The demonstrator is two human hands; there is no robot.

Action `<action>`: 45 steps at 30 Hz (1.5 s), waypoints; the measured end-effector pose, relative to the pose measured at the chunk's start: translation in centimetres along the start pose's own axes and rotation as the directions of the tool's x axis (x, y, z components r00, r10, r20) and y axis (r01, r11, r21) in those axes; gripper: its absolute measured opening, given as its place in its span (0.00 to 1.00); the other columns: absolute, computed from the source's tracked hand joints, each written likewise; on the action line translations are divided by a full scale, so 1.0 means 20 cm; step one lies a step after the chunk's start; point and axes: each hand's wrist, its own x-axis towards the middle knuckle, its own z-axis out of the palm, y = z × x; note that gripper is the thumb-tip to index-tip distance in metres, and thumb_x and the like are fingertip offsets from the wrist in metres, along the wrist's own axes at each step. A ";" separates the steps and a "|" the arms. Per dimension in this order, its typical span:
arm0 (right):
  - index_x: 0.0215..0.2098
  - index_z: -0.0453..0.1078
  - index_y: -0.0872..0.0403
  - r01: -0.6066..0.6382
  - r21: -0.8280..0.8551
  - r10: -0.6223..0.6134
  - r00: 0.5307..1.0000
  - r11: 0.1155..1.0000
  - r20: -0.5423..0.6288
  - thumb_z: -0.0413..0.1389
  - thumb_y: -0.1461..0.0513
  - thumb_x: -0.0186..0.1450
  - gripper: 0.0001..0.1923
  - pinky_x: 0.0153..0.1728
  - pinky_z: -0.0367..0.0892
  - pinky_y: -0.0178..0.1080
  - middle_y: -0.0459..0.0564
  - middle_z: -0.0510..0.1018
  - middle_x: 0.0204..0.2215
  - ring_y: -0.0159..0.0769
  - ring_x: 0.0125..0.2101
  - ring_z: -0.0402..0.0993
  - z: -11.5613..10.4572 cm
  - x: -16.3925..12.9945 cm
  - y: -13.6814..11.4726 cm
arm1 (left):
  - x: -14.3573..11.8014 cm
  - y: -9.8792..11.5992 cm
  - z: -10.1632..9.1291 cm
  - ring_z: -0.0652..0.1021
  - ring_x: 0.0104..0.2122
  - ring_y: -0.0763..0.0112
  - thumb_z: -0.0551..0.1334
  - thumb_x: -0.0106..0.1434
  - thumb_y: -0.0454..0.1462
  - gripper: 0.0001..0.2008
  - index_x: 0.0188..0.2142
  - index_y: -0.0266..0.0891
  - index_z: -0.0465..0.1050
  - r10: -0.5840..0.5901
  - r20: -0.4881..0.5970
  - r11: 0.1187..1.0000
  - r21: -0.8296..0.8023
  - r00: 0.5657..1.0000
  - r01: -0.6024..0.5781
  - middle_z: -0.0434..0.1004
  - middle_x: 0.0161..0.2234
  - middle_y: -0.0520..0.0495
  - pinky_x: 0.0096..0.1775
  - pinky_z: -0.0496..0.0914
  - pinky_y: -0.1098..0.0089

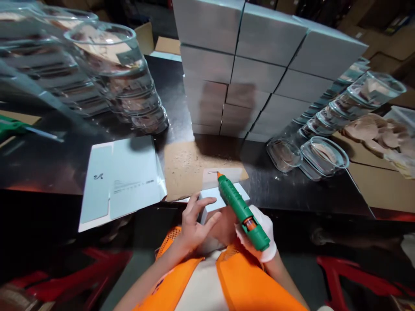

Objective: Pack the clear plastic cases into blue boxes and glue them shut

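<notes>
My right hand (259, 235), in a white glove, grips a green glue gun (241, 209) with an orange nozzle pointing up and left over the flap of a small white box (212, 201). My left hand (194, 222) is bare and holds that box at its left side, fingers spread against the near edge of the table. A brown cardboard sheet (184, 166) speckled with glue drips lies under the box's far end.
A stack of flat white box blanks (123, 179) lies to the left. A wall of assembled white boxes (259, 73) stands behind. Stacked clear plastic cups stand at left (129, 86) and lie at right (324, 129). A dark table (292, 190) carries everything.
</notes>
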 end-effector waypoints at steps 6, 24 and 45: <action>0.28 0.77 0.48 -0.152 0.131 0.165 0.981 0.980 -0.097 0.69 0.50 0.58 0.12 0.28 0.75 0.45 0.50 0.80 0.25 0.43 0.25 0.77 -0.10 -0.04 0.12 | -0.04 -0.05 -0.03 0.80 0.50 0.58 0.70 0.67 0.41 0.11 0.48 0.46 0.80 -0.070 -0.014 0.997 -0.014 0.997 0.070 0.83 0.44 0.45 0.50 0.76 0.62; 0.31 0.80 0.51 -0.388 0.262 0.428 0.896 0.883 -0.115 0.69 0.49 0.62 0.15 0.35 0.74 0.36 0.50 0.84 0.30 0.40 0.35 0.82 -0.14 0.46 0.19 | -0.04 -0.10 -0.08 0.82 0.45 0.61 0.69 0.67 0.50 0.14 0.46 0.44 0.80 -0.168 -0.098 0.975 -0.165 0.981 0.150 0.83 0.42 0.47 0.48 0.77 0.63; 0.55 0.80 0.45 0.361 0.338 -0.485 0.755 0.869 0.442 0.63 0.51 0.73 0.16 0.62 0.71 0.52 0.56 0.79 0.60 0.46 0.60 0.76 -0.01 0.39 0.07 | -0.05 -0.18 -0.03 0.80 0.53 0.57 0.71 0.66 0.47 0.12 0.38 0.43 0.79 -0.211 -0.040 0.876 -0.452 0.977 0.170 0.79 0.49 0.43 0.54 0.75 0.59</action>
